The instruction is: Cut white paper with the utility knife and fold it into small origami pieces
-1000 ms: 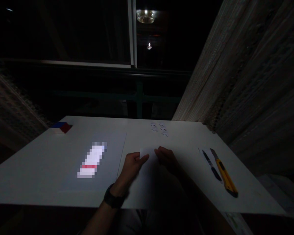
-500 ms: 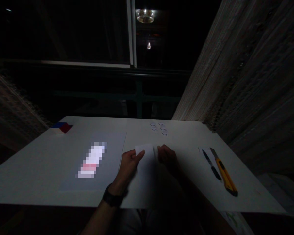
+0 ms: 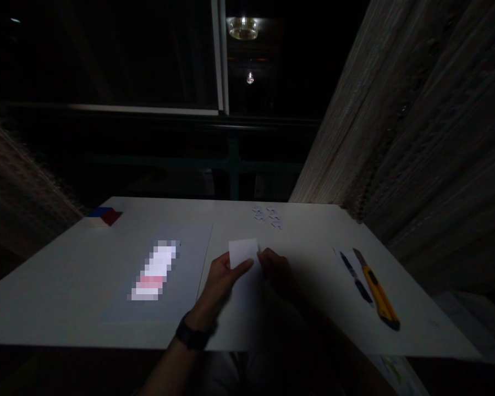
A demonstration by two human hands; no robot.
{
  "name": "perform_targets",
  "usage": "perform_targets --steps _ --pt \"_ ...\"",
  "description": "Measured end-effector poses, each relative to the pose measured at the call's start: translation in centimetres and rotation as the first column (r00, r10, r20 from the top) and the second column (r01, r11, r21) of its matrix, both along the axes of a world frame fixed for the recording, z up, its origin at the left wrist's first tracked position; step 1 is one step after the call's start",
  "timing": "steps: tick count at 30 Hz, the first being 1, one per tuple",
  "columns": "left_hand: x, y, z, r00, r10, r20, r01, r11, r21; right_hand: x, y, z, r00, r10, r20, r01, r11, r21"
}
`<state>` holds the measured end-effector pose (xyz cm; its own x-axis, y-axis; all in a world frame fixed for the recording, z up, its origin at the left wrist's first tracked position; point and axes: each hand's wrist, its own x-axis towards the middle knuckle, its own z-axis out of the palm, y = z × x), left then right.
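A strip of white paper (image 3: 244, 250) stands above the table between my hands. My left hand (image 3: 223, 275) is closed on its left side, the thumb lying across the front and the fingers behind. At the paper's right edge, my right hand (image 3: 274, 268) is closed with its fingertips pinched together. Whether those fingertips grip the paper edge or something small is too dark to make out. The lower part of the paper falls into shadow near my right forearm.
On the white table (image 3: 313, 231), a yellow utility knife (image 3: 377, 291) and a dark pen (image 3: 357, 279) lie at right. Several small marked paper pieces (image 3: 268, 215) sit at the back. At left are a blurred bright screen (image 3: 154, 269) on a paper sheet (image 3: 193, 247) and a coloured block (image 3: 103, 215).
My right hand has moved left to the paper's right edge. My left thumb has slid further right across the paper.
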<state>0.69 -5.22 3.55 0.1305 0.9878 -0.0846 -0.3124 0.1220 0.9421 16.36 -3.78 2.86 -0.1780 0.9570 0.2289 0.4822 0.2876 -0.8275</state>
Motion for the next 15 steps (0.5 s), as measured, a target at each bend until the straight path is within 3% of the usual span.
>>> perform_targets --steps 6,15 --pt "0.0 0.5 -1.0 0.985 0.141 -0.094 -0.141 0.990 0.007 0.3 0.1 -0.2 0.977 -0.122 -0.177 0.122 0.992 -0.014" --pt "-0.1 0.6 -0.9 0.976 0.132 -0.175 -0.126 0.991 0.043 -0.1 -0.6 0.0 0.998 0.048 -0.051 -0.051 0.997 -0.058"
